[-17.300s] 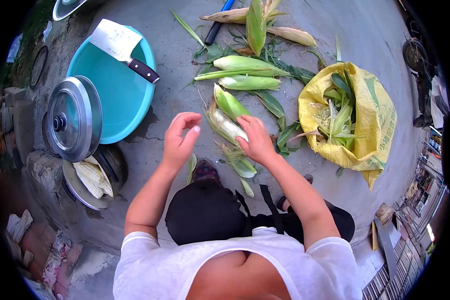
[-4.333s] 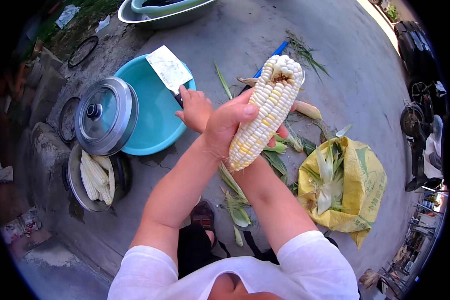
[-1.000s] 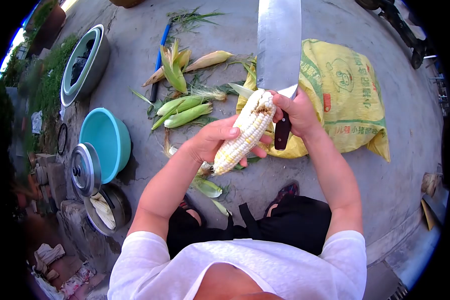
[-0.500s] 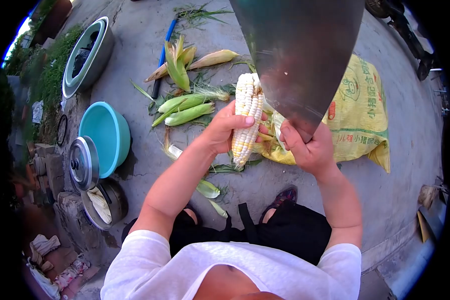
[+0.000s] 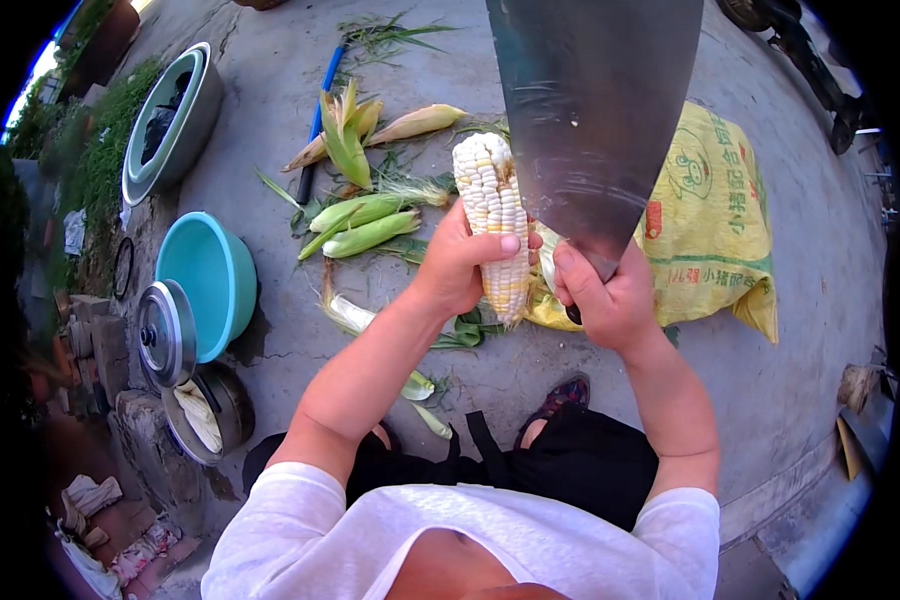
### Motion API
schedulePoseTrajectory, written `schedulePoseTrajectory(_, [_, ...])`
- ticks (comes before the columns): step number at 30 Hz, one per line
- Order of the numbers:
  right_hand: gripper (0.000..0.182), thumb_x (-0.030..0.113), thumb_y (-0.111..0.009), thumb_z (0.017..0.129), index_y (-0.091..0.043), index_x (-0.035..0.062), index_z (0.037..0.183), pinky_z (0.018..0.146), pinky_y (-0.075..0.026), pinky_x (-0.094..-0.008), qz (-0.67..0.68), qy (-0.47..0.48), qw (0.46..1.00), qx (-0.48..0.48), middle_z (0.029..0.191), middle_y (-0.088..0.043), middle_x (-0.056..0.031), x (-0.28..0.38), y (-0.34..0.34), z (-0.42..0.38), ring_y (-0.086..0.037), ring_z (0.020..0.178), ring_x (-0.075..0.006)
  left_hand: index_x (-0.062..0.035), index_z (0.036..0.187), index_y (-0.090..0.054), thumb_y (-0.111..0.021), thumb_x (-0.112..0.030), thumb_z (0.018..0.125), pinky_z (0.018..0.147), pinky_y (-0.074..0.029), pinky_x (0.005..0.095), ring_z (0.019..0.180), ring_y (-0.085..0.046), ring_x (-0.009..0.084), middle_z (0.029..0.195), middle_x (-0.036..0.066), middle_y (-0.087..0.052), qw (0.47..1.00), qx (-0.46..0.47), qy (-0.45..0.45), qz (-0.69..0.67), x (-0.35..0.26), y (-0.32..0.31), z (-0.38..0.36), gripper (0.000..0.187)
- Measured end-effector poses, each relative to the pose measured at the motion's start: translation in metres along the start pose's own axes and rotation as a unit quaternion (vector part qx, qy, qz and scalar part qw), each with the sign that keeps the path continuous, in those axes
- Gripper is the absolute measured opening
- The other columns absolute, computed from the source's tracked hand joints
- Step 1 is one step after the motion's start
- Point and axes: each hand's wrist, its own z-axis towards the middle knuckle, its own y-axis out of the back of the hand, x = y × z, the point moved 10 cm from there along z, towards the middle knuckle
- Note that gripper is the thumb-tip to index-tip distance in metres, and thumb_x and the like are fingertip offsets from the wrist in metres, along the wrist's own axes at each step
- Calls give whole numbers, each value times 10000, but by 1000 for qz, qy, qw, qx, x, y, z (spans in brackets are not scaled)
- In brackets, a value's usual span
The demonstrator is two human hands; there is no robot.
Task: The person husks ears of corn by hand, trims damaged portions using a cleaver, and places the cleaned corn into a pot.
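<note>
My left hand (image 5: 460, 262) is wrapped round a husked ear of corn (image 5: 497, 235) with white and yellow kernels and a brownish patch near its top. A cleaver (image 5: 598, 120) with a broad dark metal blade is gripped in my right hand (image 5: 602, 295), its blade pointing up and away from me. The blade's left edge overlaps the corn's right side in this view. A bit of the cleaver's dark handle shows below my right fingers. Beyond my left hand, green-husked ears of corn (image 5: 370, 232) and loose husks (image 5: 344, 140) lie on the ground.
A yellow woven sack (image 5: 710, 200) lies to the right. On the left stand a turquoise basin (image 5: 235, 290), a metal pot (image 5: 235, 410), a pot lid (image 5: 167, 335) and a large grey tub (image 5: 185, 140). A blue-handled stick (image 5: 325, 100) lies behind the husks.
The corn has shifted slightly, its top tipping left and toward the camera. The cleaver's blade has turned a little, and its handle end now shows below my right hand.
</note>
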Motion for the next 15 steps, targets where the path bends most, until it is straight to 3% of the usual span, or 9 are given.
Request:
schedulePoseTrajectory(2, [295,63,-558,843,-516,21,1132,521,-412,-214,5,12,1000,-11,797,-599,-14,1,7,1,-499,590,-44,-23,1100,-425,-653,-91,683,678,-537,360,778,-610,212,968,130,-562,993,47,80,-70,11,-5,-3,480])
schedulePoseTrajectory(4, [331,45,-579,807,-528,34,1135,550,-442,-240,-159,35,987,8,785,-605,-45,1,11,0,-546,608,-90,-23,1104,-419,-639,-97,692,654,-541,364,773,-611,220,967,137,-561,989,76,89,-86,9,-8,-4,473])
schedulePoseTrajectory(5, [331,45,-579,807,-528,34,1135,550,-442,-240,-160,35,987,7,785,-605,-45,3,13,-2,-546,608,-90,-22,1108,-414,-626,-103,700,630,-545,367,767,-613,227,966,144,-560,985,104,96,-100,9,-11,-4,467])
schedulePoseTrajectory(6, [362,29,-589,778,-534,41,1136,561,-452,-253,-224,94,970,30,788,-606,-63,22,3,-3,-566,617,-122,-26,1128,-395,-621,-88,691,626,-544,376,750,-615,229,951,151,-559,984,87,119,-102,14,-5,-5,496])
schedulePoseTrajectory(7, [394,13,-599,749,-539,49,1137,572,-462,-266,-287,151,944,52,792,-607,-82,35,-8,-5,-585,626,-154,20,1055,-519,-607,-278,754,607,-530,352,727,-612,243,916,169,-599,993,59,84,-55,10,-1,-9,433])
schedulePoseTrajectory(8, [462,-8,-625,686,-548,67,1135,571,-475,-282,-282,205,936,53,815,-615,-92,37,-12,-7,-600,646,-213,19,1053,-520,-605,-279,755,605,-529,351,723,-612,243,911,169,-599,996,46,71,-26,8,4,-11,430])
schedulePoseTrajectory(11, [505,-8,-653,644,-550,72,1132,572,-487,-303,-310,281,905,79,830,-622,-96,43,-24,-12,-609,658,-234,19,1047,-523,-599,-281,759,599,-528,350,714,-611,242,896,169,-598,997,48,59,6,5,11,-16,422])
schedulePoseTrajectory(15, [490,21,-682,597,-573,81,1071,566,-489,-312,-367,294,878,90,794,-625,-64,43,-28,-16,-612,662,-240,18,1038,-526,-592,-284,765,591,-526,348,702,-610,242,875,168,-597,996,56,71,16,4,19,-19,412])
